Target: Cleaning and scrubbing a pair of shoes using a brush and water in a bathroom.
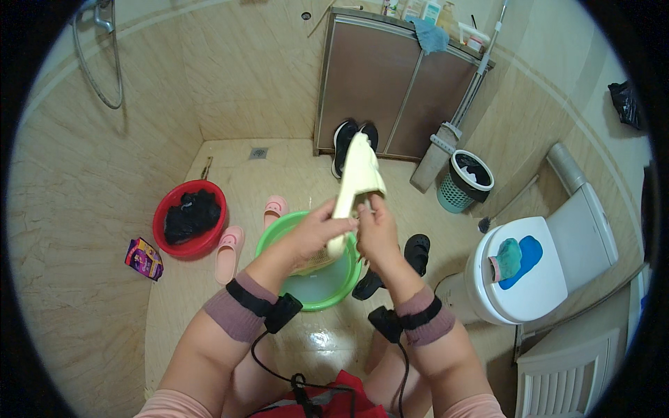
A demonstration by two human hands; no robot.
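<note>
Above a green plastic basin [319, 292] of cloudy water, a pale yellow slipper [358, 167] is held up on its side. My left hand [316, 230] grips its sole near the lower end, the thumb lying across it. My right hand [377, 230] is at the opening of its upper, with the fingers partly hidden there. Whether the right fingers hold anything else, such as a brush, cannot be told. Another yellowish item [313, 263] shows partly in the basin, beneath my left forearm.
Pink slippers [228, 256] and a red basin [222, 230] with dark cloth stand left. Black clogs [417, 254] lie right of the green basin, black shoes [343, 143] by the cabinet [366, 78]. Further right are a waste bin [453, 193] and a toilet [533, 308].
</note>
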